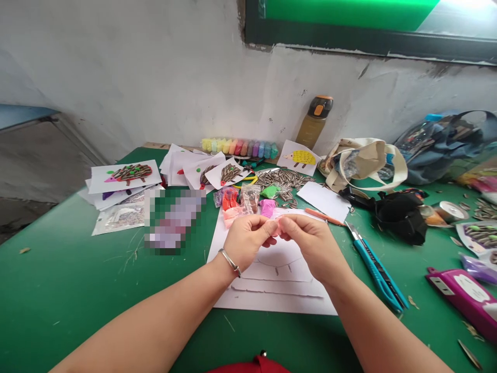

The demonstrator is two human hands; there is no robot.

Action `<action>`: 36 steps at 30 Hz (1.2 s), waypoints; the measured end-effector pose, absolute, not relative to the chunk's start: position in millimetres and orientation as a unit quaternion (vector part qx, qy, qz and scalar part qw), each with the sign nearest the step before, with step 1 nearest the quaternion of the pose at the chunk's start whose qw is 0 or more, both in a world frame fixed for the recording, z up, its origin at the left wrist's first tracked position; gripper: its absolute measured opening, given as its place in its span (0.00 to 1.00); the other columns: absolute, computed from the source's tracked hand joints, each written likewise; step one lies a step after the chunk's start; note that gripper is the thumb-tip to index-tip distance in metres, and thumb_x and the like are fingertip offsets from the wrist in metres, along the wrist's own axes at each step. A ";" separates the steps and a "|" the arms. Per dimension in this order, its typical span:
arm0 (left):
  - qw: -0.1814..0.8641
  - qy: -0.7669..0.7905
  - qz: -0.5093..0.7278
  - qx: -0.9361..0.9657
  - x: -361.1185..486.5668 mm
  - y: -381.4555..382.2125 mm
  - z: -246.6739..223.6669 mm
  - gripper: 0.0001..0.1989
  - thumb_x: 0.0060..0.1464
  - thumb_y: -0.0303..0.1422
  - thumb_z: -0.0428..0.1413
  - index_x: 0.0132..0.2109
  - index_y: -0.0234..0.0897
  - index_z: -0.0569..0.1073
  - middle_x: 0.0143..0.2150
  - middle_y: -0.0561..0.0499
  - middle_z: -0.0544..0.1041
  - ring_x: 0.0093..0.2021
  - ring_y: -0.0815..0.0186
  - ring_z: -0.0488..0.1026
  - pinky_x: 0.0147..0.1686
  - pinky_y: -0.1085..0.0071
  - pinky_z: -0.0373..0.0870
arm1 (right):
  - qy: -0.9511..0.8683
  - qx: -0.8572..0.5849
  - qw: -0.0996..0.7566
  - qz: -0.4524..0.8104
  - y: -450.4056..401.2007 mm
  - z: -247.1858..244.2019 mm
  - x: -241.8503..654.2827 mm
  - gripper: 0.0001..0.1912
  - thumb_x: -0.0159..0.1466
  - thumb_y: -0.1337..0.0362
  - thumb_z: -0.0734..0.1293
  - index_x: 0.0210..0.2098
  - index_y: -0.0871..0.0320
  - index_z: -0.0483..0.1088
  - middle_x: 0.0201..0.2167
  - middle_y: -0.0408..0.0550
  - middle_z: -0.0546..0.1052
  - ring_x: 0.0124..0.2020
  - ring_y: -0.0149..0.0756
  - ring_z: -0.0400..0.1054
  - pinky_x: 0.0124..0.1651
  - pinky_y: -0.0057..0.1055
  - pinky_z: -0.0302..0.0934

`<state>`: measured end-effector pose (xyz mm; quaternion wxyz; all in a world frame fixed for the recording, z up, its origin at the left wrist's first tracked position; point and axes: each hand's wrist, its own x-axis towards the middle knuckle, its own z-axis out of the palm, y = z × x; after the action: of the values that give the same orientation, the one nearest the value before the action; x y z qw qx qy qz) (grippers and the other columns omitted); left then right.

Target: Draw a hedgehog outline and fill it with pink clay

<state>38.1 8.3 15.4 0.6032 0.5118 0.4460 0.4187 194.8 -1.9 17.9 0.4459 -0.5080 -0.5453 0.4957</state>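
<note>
My left hand (250, 233) and my right hand (306, 241) meet over the paper, thumbs and fingers pinched together. Between the fingertips is a small piece of pink modelling clay (277, 228), mostly covered by the fingers. Under the hands lie white paper sheets (272, 301) with a pencil outline of a rounded body and short legs. Just beyond them sit bags of coloured clay: brown (250, 197), red (230, 198), magenta (267, 207), green (271, 191) and pale pink (233, 215).
Striped sunflower seeds (285, 178) are heaped behind the clay. Right of the paper lie a blue utility knife (378, 272) and an orange pen (324, 216). Hedgehog pictures (128, 176) lie at left. A bottle (313, 123), a cloth bag (363, 163) and a magenta case (464, 295) stand around.
</note>
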 end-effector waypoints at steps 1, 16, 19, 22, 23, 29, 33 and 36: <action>0.602 0.448 0.419 0.511 37.7 8.9 15.2 0.14 0.53 0.40 0.60 0.29 0.32 0.75 0.27 0.51 0.76 0.26 0.69 0.74 0.28 0.75 0.71 | -0.530 -0.510 0.449 0.507 -1.3 17.5 195.2 0.14 0.63 0.52 0.66 0.40 0.54 0.75 0.28 0.42 0.74 0.32 0.33 0.67 0.39 0.33 0.62; 0.591 0.454 0.411 0.525 40.3 5.5 20.5 0.15 0.52 0.41 0.59 0.26 0.33 0.73 0.23 0.53 0.74 0.21 0.73 0.69 0.23 0.77 0.68 | -0.530 -0.465 0.481 0.521 -0.3 12.7 191.4 0.14 0.63 0.56 0.66 0.26 0.58 0.72 0.25 0.44 0.73 0.29 0.31 0.63 0.35 0.31 0.58; 0.579 0.458 0.416 0.531 38.9 7.5 19.8 0.16 0.53 0.41 0.59 0.25 0.33 0.72 0.23 0.53 0.73 0.21 0.73 0.69 0.23 0.77 0.68 | -0.471 -0.440 0.486 0.590 -1.1 14.2 191.7 0.15 0.63 0.51 0.66 0.36 0.56 0.73 0.26 0.43 0.72 0.29 0.31 0.64 0.35 0.32 0.58; 0.571 0.457 0.427 0.533 39.0 9.4 17.3 0.16 0.53 0.42 0.59 0.27 0.33 0.73 0.25 0.52 0.74 0.23 0.72 0.71 0.24 0.77 0.69 | -0.427 -0.458 0.475 0.618 -0.9 15.7 192.4 0.19 0.59 0.50 0.69 0.46 0.53 0.69 0.27 0.41 0.71 0.29 0.31 0.64 0.35 0.32 0.59; 0.568 0.457 0.431 0.531 39.2 9.8 16.2 0.16 0.54 0.43 0.59 0.28 0.32 0.74 0.26 0.52 0.74 0.23 0.71 0.71 0.25 0.77 0.69 | -0.431 -0.467 0.470 0.613 -0.8 16.0 192.4 0.19 0.58 0.51 0.70 0.45 0.53 0.69 0.28 0.41 0.71 0.29 0.31 0.64 0.35 0.32 0.58; 0.564 0.451 0.432 0.539 39.2 10.1 10.2 0.21 0.55 0.47 0.56 0.30 0.32 0.75 0.28 0.48 0.76 0.26 0.67 0.73 0.27 0.73 0.71 | -0.473 -0.467 0.461 0.588 -0.5 13.6 191.7 0.13 0.56 0.55 0.73 0.31 0.58 0.69 0.27 0.41 0.69 0.29 0.29 0.60 0.32 0.28 0.54; 0.563 0.455 0.433 0.537 39.2 9.2 9.8 0.17 0.55 0.44 0.57 0.33 0.32 0.77 0.28 0.49 0.76 0.27 0.68 0.74 0.28 0.74 0.71 | -0.485 -0.457 0.476 0.574 0.2 11.6 191.5 0.10 0.57 0.58 0.72 0.31 0.58 0.71 0.26 0.41 0.71 0.30 0.30 0.63 0.33 0.30 0.57; 0.569 0.459 0.425 0.534 39.5 8.6 10.4 0.17 0.55 0.43 0.57 0.34 0.32 0.78 0.28 0.49 0.76 0.26 0.68 0.73 0.27 0.74 0.71 | -0.503 -0.471 0.464 0.556 0.1 12.6 191.7 0.09 0.58 0.59 0.70 0.31 0.58 0.72 0.27 0.43 0.73 0.30 0.31 0.65 0.34 0.31 0.59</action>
<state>39.5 8.6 10.4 0.5687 0.5337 0.4595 0.4251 191.7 0.1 12.6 0.4643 -0.4709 -0.5034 0.5562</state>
